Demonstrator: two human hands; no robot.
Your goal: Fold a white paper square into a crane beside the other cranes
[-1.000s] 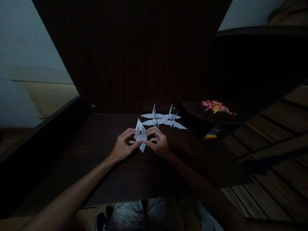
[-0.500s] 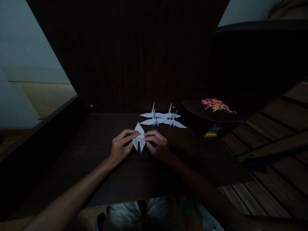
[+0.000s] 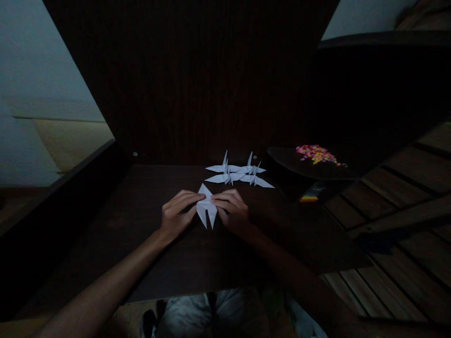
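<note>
Between my hands is a sheet of white origami paper (image 3: 207,209), folded to a point at the far end and split into two points at the near end. My left hand (image 3: 179,210) grips its left edge with fingers and thumb. On the opposite edge, the fingers of my right hand (image 3: 232,211) are closed on the paper, partly covering it. Just beyond the hands, several folded white paper cranes (image 3: 225,177) stand close together in two rows, their long wings overlapping.
The dark wooden desk (image 3: 169,277) has a raised side panel (image 3: 70,180) at left and a tall back panel (image 3: 197,84). A pile of small pink and yellow pieces (image 3: 317,154) lies on a rounded shelf (image 3: 282,157) at right. Below it is a yellow-edged object (image 3: 308,199).
The folded paper has shifted slightly toward me and to the right, and its two near points have spread a little. The paper cranes stay in place.
</note>
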